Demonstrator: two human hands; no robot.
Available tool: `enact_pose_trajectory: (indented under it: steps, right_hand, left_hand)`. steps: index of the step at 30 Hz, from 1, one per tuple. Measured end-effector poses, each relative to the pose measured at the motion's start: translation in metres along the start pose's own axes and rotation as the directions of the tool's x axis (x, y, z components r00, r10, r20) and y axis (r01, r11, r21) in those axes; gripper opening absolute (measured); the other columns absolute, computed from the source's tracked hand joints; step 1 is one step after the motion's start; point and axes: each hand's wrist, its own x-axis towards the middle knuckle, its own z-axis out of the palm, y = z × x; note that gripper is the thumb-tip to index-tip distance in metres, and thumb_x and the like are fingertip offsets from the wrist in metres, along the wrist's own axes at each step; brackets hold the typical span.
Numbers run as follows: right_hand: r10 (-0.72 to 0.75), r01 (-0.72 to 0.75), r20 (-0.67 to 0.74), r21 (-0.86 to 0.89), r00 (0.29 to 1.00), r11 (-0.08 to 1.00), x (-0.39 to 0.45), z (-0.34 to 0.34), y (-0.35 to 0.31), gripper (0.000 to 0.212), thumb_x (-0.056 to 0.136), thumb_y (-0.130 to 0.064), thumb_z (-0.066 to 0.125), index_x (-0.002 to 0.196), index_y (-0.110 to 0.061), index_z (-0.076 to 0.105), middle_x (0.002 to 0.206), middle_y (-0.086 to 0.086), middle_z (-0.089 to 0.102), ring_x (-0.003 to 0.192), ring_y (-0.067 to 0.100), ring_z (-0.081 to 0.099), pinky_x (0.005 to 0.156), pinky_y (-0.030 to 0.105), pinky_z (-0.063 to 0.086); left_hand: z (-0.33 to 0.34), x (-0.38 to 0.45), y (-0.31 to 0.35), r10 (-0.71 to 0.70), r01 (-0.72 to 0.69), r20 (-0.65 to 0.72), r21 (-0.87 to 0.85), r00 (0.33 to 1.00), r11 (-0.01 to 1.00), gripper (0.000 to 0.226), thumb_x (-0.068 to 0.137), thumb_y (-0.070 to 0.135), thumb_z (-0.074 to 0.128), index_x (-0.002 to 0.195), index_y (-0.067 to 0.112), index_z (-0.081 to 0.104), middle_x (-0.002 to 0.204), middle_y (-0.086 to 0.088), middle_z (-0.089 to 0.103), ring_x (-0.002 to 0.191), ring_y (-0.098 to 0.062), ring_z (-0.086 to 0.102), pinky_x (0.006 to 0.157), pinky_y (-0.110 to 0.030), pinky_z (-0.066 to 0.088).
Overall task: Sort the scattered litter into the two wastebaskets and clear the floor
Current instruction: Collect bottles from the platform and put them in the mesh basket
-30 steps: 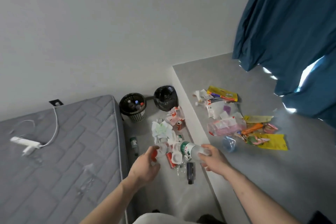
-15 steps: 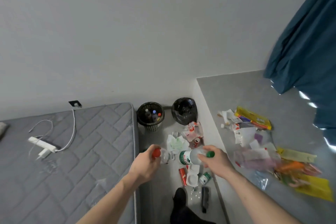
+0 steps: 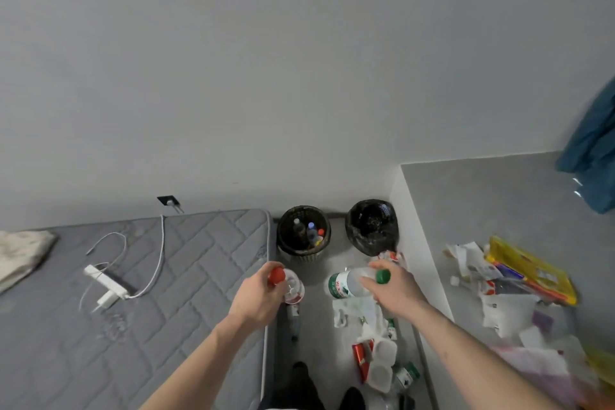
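My left hand (image 3: 256,301) grips a clear red-capped plastic bottle (image 3: 289,286) and my right hand (image 3: 396,289) a clear green-capped plastic bottle (image 3: 349,283), both short of the round black mesh wastebasket (image 3: 303,233). Blurred wrappers (image 3: 529,266) litter the grey raised ledge (image 3: 499,196); paper scraps (image 3: 357,311) lie on the grey floor (image 3: 316,326) beside the grey quilted mattress (image 3: 186,276).

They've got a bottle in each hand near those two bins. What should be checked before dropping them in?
1. Left hand has a firm grip on the red-capped bottle: ok.
2. Right hand has a firm grip on the green-capped bottle: ok.
3. Left wastebasket already holds bottles, so it suits these: ok.
4. Room left in that basket: ok.
5. Bottles are above the basket: not ok, they are short of it.
6. Bottles are empty: cannot tell.
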Motion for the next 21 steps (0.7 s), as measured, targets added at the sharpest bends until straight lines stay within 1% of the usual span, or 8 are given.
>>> enact_pose_trajectory:
  steps: [4,7,9,13,16,19,21]
  right_hand:
    - [0.026,-0.026,-0.019,0.004,0.999,1.000,0.032,-0.006,-0.013,0.052,0.078,-0.058,0.069,0.126,-0.041,0.059,0.126,-0.015,0.060,0.097,0.011,0.069,0.094,0.035,0.053]
    - [0.057,-0.056,-0.052,0.017,0.997,0.998,0.053,-0.008,-0.026,0.050,0.080,-0.053,0.072,0.127,-0.038,0.061,0.129,-0.015,0.060,0.110,0.010,0.061,0.094,0.030,0.048]
    - [0.080,-0.079,-0.074,0.018,0.994,0.997,0.069,-0.008,-0.034,0.049,0.080,-0.052,0.073,0.127,-0.039,0.061,0.128,-0.015,0.060,0.116,0.010,0.057,0.093,0.029,0.046]
    - [0.132,-0.130,-0.110,0.022,0.985,0.991,0.110,-0.001,-0.047,0.049,0.076,-0.053,0.076,0.122,-0.039,0.064,0.125,-0.012,0.064,0.114,0.011,0.058,0.097,0.031,0.048]
    - [0.155,-0.154,-0.108,0.014,0.982,0.988,0.145,0.009,-0.056,0.048,0.073,-0.055,0.077,0.118,-0.040,0.065,0.121,-0.012,0.066,0.109,0.012,0.061,0.097,0.034,0.052]
    - [0.166,-0.163,-0.109,0.035,0.980,0.986,0.178,0.019,-0.063,0.041,0.076,-0.051,0.080,0.114,-0.044,0.064,0.117,-0.017,0.063,0.109,0.008,0.059,0.097,0.031,0.050]
    - [0.158,-0.153,-0.126,0.051,0.979,0.987,0.199,0.026,-0.064,0.039,0.078,-0.046,0.081,0.113,-0.043,0.065,0.112,-0.019,0.061,0.105,0.006,0.056,0.095,0.029,0.049]
  left_hand:
    - [-0.012,0.050,0.002,-0.004,0.003,0.034,0.028,0.999,1.000,0.035,0.083,0.049,0.054,0.116,0.039,0.058,0.095,0.007,0.073,0.083,-0.016,0.068,0.078,-0.032,0.054]
    - [-0.017,0.093,0.003,0.004,-0.007,0.073,0.042,0.997,0.999,0.031,0.088,0.046,0.056,0.117,0.037,0.059,0.098,0.006,0.072,0.087,-0.018,0.067,0.080,-0.032,0.053]
    - [-0.019,0.125,0.001,0.019,-0.025,0.108,0.062,0.994,0.998,0.032,0.090,0.045,0.056,0.121,0.035,0.059,0.101,0.005,0.071,0.089,-0.019,0.067,0.080,-0.031,0.051]
    - [-0.022,0.191,-0.006,0.031,-0.049,0.212,0.077,0.977,0.996,0.033,0.093,0.044,0.056,0.125,0.035,0.057,0.098,0.010,0.067,0.087,-0.014,0.063,0.076,-0.028,0.045]
    - [-0.021,0.239,-0.016,0.025,-0.052,0.251,0.101,0.968,0.994,0.031,0.092,0.045,0.056,0.123,0.038,0.057,0.095,0.013,0.066,0.086,-0.012,0.062,0.077,-0.029,0.047]
    - [-0.013,0.283,-0.030,0.014,-0.061,0.293,0.150,0.956,0.987,0.030,0.094,0.045,0.054,0.123,0.038,0.056,0.096,0.011,0.067,0.089,-0.016,0.064,0.075,-0.029,0.045]
    - [-0.004,0.309,-0.039,0.008,-0.065,0.302,0.179,0.953,0.982,0.029,0.095,0.046,0.053,0.123,0.039,0.055,0.100,0.006,0.070,0.093,-0.020,0.065,0.074,-0.029,0.043]
